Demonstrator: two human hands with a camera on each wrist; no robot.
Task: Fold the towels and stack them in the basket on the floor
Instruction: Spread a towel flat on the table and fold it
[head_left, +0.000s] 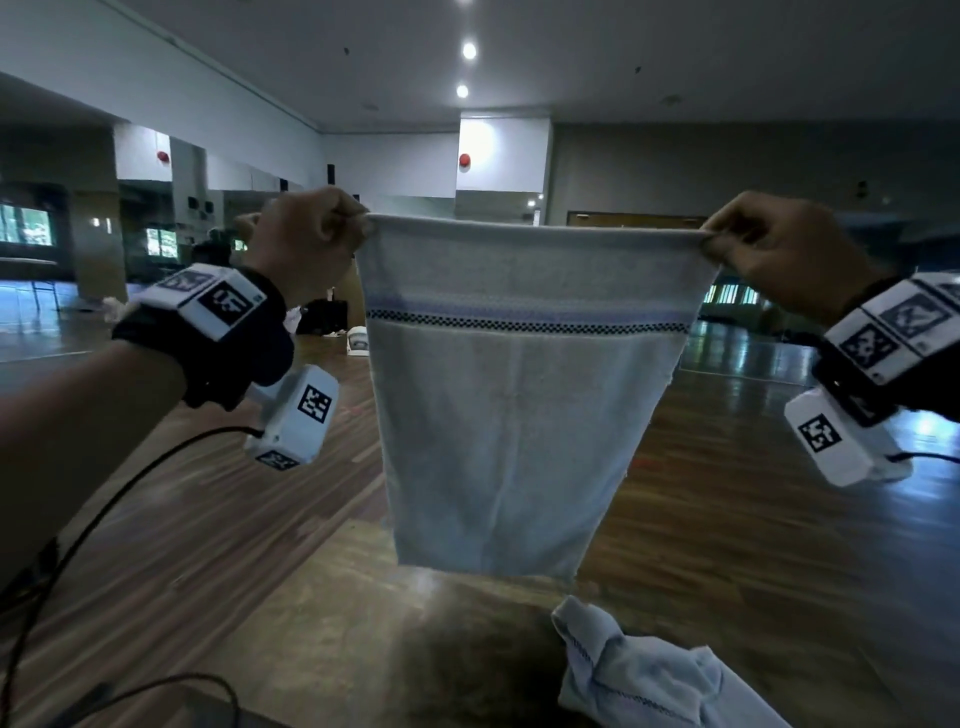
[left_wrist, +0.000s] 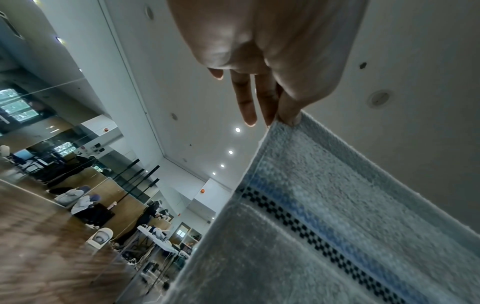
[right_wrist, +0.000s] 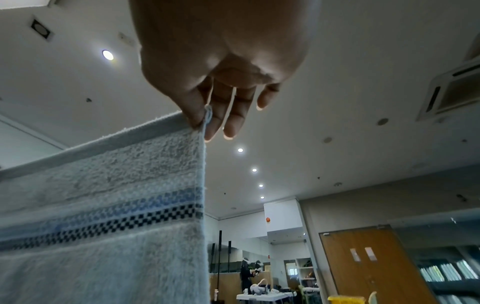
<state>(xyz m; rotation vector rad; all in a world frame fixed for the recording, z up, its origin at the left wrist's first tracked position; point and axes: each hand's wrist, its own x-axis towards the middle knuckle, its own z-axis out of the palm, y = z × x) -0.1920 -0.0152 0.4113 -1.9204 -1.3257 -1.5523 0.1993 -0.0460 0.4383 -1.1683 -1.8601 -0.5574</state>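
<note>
A pale grey towel (head_left: 514, 415) with a blue band and a black checkered stripe hangs spread out in the air in front of me. My left hand (head_left: 358, 228) pinches its top left corner, and my right hand (head_left: 712, 244) pinches its top right corner. The left wrist view shows thumb and finger closed on the towel (left_wrist: 324, 216) corner, other fingers (left_wrist: 246, 102) straight. In the right wrist view the thumb pinches the towel (right_wrist: 103, 205) corner the same way. A crumpled light blue towel (head_left: 639, 670) lies on the table below. No basket is in view.
A wooden table (head_left: 363, 597) stands under the hanging towel. Wooden floor (head_left: 753, 519) stretches beyond it. Black cables (head_left: 78, 545) run from my left wrist. Far off are tables, equipment and a wooden double door (right_wrist: 369, 263).
</note>
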